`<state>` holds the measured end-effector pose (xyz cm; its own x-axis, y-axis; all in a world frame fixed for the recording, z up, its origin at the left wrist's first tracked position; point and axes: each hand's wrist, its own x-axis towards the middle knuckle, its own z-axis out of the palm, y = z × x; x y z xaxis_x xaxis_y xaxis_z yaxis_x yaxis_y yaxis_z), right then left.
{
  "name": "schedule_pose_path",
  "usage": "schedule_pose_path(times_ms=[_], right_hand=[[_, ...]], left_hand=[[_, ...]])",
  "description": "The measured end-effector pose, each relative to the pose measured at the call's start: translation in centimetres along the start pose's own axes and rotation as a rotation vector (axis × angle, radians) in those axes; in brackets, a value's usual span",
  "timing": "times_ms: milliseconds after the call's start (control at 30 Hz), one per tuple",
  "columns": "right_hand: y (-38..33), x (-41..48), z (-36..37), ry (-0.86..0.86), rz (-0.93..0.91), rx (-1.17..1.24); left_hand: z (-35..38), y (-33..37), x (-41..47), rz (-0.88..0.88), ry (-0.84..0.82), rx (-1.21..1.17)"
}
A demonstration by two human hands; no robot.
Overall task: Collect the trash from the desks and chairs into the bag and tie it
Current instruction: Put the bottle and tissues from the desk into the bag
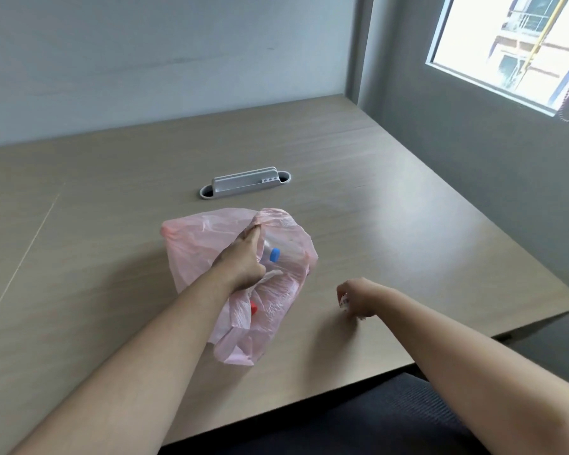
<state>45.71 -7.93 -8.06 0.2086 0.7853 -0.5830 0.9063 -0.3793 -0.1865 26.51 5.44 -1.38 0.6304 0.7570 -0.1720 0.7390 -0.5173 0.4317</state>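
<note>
A thin pink plastic bag [197, 254] lies on the wooden desk [391, 208], its mouth held up and apart. My left hand [243, 261] grips the bag's rim at the top. Inside the bag show a clear bottle with a blue cap [274, 255] and, lower down, something red [253, 308]. To the right of the bag, my right hand [358, 298] is closed around a small crumpled white scrap [344, 302], low over the desk surface. Most of the scrap is hidden by the fingers.
A grey cable port with a raised lid [245, 185] is set in the desk behind the bag. A wall and a window [513, 44] stand beyond the desk's right edge. A dark chair seat [391, 418] sits under the front edge.
</note>
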Motion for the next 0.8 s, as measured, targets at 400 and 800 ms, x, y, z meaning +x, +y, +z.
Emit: schedule_pose_path(times_ms=[400,800], right_hand=[[-10.1,4.0,-2.2,-0.038,-0.269,0.735],[-7.7,6.2,1.8,0.137,0.315,0.754]], left_hand=[[-3.4,-2.0,1.0,-0.073,0.116,0.005],[-3.8,-4.8,0.9,-0.133,0.141,-0.022]])
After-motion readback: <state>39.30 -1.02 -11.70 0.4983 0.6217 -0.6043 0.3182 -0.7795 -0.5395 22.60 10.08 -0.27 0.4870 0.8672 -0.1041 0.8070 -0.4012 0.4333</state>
